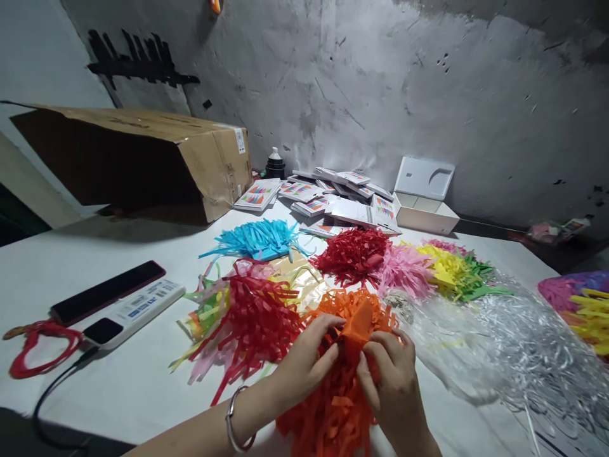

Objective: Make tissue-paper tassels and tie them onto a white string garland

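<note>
An orange tissue-paper tassel (360, 322) stands folded-side up between my hands, its fringe spreading below over more orange strips (340, 412). My left hand (311, 355), a metal bangle (233, 422) on its wrist, curls its fingers against the tassel's left side. On the other side, my right hand (392, 374) has its fingers bent and closed on the orange paper. Left of them lies a bunch of red tassels (261, 324) over pale, green and yellow ones. Beyond the orange pile are dark red fringes (354, 254) and pink fringes (406, 270).
Blue tassels (257, 238), yellow tassels (447, 266) and silver strands (537, 349) lie around. Printed packets (342, 190), an open white box (425, 212) and a large cardboard box (214, 165) stand at the back. A phone (109, 292) and power bank (137, 314) lie left.
</note>
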The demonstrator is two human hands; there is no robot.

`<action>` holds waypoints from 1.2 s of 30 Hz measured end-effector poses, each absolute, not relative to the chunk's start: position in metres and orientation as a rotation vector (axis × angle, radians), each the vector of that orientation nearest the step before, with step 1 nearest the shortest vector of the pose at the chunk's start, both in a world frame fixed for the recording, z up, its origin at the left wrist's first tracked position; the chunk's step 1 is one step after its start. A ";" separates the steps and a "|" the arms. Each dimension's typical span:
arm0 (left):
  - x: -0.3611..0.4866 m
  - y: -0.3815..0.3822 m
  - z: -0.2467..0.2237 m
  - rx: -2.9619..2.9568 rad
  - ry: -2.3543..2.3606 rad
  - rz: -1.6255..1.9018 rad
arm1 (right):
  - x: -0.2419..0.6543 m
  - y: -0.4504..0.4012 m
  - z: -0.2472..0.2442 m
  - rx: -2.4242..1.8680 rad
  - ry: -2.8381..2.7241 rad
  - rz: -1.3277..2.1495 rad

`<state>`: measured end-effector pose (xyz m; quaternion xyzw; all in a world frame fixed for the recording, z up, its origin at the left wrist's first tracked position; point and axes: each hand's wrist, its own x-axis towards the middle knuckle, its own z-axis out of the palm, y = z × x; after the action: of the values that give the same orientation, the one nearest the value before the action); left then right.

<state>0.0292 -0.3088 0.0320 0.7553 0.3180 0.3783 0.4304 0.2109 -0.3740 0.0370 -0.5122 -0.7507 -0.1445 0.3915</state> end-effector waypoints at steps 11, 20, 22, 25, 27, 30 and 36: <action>0.038 -0.300 0.024 1.999 0.800 0.968 | 0.217 -0.370 0.036 -1.312 -1.824 -0.499; 0.042 -0.302 0.024 2.179 0.721 0.927 | 0.188 -0.366 0.034 -1.507 -1.875 -0.596; 0.042 -0.301 0.020 2.267 0.690 0.944 | 0.192 -0.361 0.031 -1.505 -1.865 -0.590; 0.038 -0.296 0.015 2.453 0.715 1.082 | 0.206 -0.356 0.030 -1.522 -1.836 -0.469; 0.034 -0.294 0.018 2.603 0.732 1.168 | 0.213 -0.355 0.031 -1.565 -1.799 -0.395; 0.032 -0.293 0.029 2.791 0.701 1.140 | 0.215 -0.354 0.034 -1.588 -1.777 -0.346; 0.029 -0.291 0.040 2.878 0.709 1.093 | 0.227 -0.351 0.038 -1.717 -1.665 -0.399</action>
<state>0.0292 -0.2911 0.0401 0.9109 0.2244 0.3461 -0.0089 0.2275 -0.3510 0.0378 -0.6631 -0.6430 -0.1543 0.3508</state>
